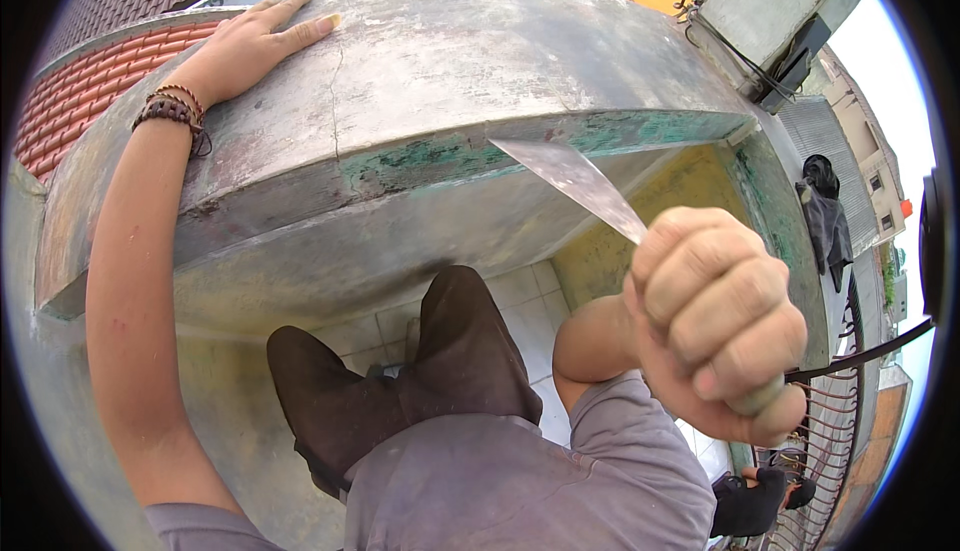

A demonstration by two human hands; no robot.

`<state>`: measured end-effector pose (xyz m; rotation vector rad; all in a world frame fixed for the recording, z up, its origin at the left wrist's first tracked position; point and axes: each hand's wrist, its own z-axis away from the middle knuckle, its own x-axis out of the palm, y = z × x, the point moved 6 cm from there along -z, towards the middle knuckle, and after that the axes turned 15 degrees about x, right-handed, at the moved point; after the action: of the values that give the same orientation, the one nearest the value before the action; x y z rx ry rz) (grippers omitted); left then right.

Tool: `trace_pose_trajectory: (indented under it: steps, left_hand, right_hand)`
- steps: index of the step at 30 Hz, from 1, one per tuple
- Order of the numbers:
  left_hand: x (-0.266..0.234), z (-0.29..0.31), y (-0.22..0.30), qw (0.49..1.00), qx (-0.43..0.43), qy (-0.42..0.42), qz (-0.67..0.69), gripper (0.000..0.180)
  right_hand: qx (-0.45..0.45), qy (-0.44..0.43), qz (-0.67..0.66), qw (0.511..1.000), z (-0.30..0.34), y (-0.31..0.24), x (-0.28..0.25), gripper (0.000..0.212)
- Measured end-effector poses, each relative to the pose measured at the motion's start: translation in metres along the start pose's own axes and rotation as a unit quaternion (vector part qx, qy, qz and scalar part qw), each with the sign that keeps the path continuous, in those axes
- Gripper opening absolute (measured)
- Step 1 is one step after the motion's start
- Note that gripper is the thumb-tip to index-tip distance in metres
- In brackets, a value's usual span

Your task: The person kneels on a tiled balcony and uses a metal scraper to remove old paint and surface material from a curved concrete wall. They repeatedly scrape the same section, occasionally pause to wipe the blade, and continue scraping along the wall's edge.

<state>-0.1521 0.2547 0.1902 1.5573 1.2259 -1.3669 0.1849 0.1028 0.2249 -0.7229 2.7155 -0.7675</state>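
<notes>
My right hand (715, 321) is closed in a fist around the handle of a scraper (575, 179). The handle is hidden in the fingers. Its flat metal blade widens away from the fist, and its far corner shows against the front edge of a concrete parapet (440, 61); whether it touches cannot be made out. Flaking green paint (430, 161) covers part of that edge. On the left, my left hand (250, 46) lies flat on the parapet's worn top, fingers stretched and thumb apart, holding nothing. A thin crack runs down the parapet between the two hands.
Below the ledge are a yellow-stained wall (660, 206) and white floor tiles (515, 296). At right stand a concrete pillar (780, 11) with cables, a dark hanging cloth (825, 216) and a curved metal railing (830, 431). Tiled roofs (110, 76) lie beyond, at left.
</notes>
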Motion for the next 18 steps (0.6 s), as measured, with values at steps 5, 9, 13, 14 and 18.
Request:
trace_pose_trajectory:
  steps: [5,9,13,14,18]
  left_hand:
    - [0.003,-0.003,-0.002,1.0,-0.026,0.009,0.01,0.081]
    - [0.001,0.001,0.0,1.0,0.014,0.006,-0.008,0.082]
    - [0.003,-0.002,-0.005,0.999,-0.04,0.027,0.007,0.083]
    - [0.003,-0.002,-0.004,0.999,-0.037,0.026,0.003,0.083]
    - [0.002,0.002,-0.002,0.999,-0.031,0.03,-0.002,0.081]
  right_hand:
    - [0.014,-0.001,-0.009,1.0,0.0,-0.001,-0.001,0.043]
    - [-0.036,0.001,0.0,0.999,-0.001,-0.021,0.004,0.043]
    - [-0.02,0.003,-0.004,1.0,-0.007,-0.007,0.014,0.042]
    - [-0.029,0.002,-0.002,1.0,-0.005,-0.012,0.012,0.041]
    - [-0.05,0.005,-0.005,0.999,0.002,-0.032,0.013,0.038]
